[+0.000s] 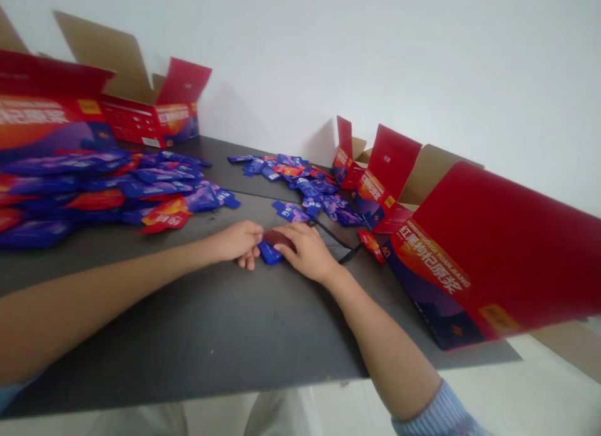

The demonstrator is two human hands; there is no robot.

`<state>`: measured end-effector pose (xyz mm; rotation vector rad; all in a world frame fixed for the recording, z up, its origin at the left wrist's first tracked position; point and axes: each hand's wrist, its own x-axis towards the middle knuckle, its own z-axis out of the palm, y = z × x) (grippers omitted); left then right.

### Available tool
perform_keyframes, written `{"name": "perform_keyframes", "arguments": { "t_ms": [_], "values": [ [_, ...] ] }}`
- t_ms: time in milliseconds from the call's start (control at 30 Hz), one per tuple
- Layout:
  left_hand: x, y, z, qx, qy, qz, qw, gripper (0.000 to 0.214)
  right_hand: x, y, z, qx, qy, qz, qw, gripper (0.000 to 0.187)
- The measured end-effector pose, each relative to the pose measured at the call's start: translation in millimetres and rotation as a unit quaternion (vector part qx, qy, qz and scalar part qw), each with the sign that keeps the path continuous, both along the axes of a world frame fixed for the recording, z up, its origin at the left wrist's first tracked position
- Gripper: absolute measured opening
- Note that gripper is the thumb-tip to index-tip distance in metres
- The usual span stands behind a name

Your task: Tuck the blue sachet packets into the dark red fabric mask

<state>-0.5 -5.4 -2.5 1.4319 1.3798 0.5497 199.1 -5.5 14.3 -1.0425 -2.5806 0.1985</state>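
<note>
Near the middle of the table, a blue sachet lies between my two hands. My left hand is closed, pinching its left end between thumb and fingers. Curved over it from the other side, my right hand grips a dark reddish-brown piece that rests against the sachet. What that piece is, I cannot tell; the fingers cover part of it. Just beyond my right hand lies another blue-purple sachet. A black-edged, see-through item sits beside my right wrist.
A high heap of blue and red sachets fills the left, with open red cartons behind it. Looser sachets lie toward the wall. Along the right stand more open cartons, the nearest large carton reaching the table's edge.
</note>
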Motion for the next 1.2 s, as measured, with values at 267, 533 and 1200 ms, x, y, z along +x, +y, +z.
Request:
{"name": "perform_keyframes", "arguments": {
  "t_ms": [267, 533, 1200],
  "values": [
    [1, -3, 2.6, 0.004, 0.009, 0.008, 1.0, 0.025, 10, 27, -12.5, 0.046, -0.058, -0.129, 0.989, 0.027],
    [3, -7, 6.9, 0.015, 0.033, 0.022, 0.999, 0.025, 22, 28, -1.5, 0.045, -0.001, -0.189, 0.981, 0.027],
    [1, 0, 2.9, -0.007, 0.004, 0.032, 0.999, 0.019, 3, 16, -6.9, 0.049, -0.065, -0.107, 0.991, 0.028]
  ]
}}
